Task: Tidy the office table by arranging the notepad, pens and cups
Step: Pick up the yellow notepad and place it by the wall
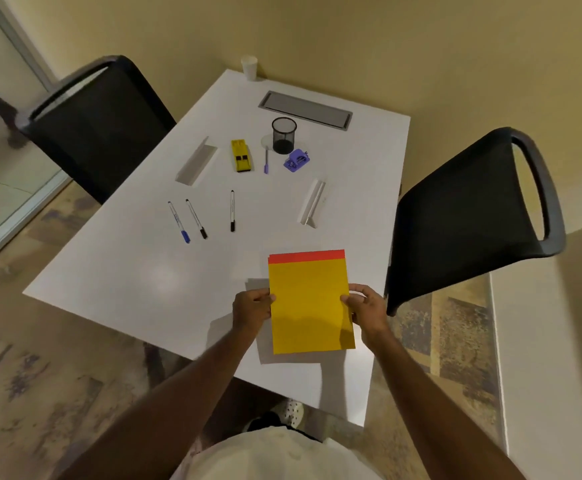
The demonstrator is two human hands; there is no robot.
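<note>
A yellow notepad (310, 303) with a red top strip is held just above the near part of the white table (137, 271). My left hand (251, 306) grips its left edge and my right hand (364, 306) grips its right edge. Three markers lie mid-table: one blue-capped marker (178, 221) and two black-capped markers (196, 218) (232, 210). A small purple pen (266, 161) lies beside the black mesh pen cup (284, 135). A white paper cup (249, 67) stands at the table's far edge.
A yellow stapler (240, 155), a purple hole punch (297, 161) and two folded white name cards (197, 161) (312, 206) lie on the table. A grey cable tray lid (305, 110) sits at the back. Black chairs stand at the left (92, 126) and right (462, 216).
</note>
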